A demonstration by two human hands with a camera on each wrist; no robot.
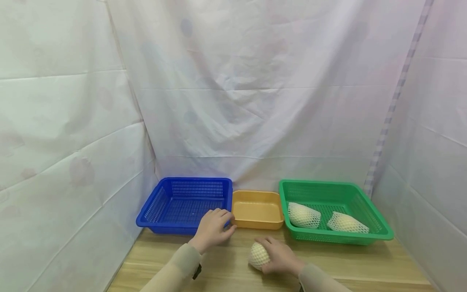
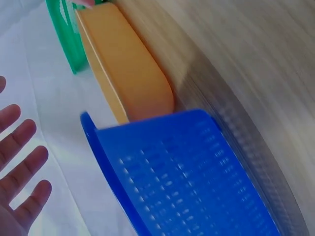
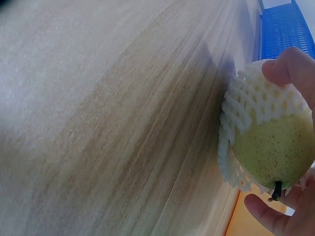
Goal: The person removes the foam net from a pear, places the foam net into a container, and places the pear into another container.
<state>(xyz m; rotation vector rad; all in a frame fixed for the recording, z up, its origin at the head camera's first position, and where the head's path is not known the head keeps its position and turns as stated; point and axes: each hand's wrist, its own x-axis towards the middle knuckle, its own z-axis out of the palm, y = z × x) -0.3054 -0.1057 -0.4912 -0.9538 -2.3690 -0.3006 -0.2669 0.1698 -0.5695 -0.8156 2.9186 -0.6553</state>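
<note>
pear (image 1: 258, 255) sits lower centre in head view, at left of right hand (image 1: 281, 256) | grip's curled round it, net (image 3: 261, 96) and all | right wrist view: long axis roughly up-down, stem (image 3: 277, 190) low | left hand (image 1: 215, 227) empty, fingers loose, farther off

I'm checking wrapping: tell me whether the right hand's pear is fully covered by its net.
No, the pear shows bare skin and its stem outside the foam net.

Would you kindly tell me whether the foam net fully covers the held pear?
Only partly: the pear shows bare skin and stem; the net stops short.
</note>
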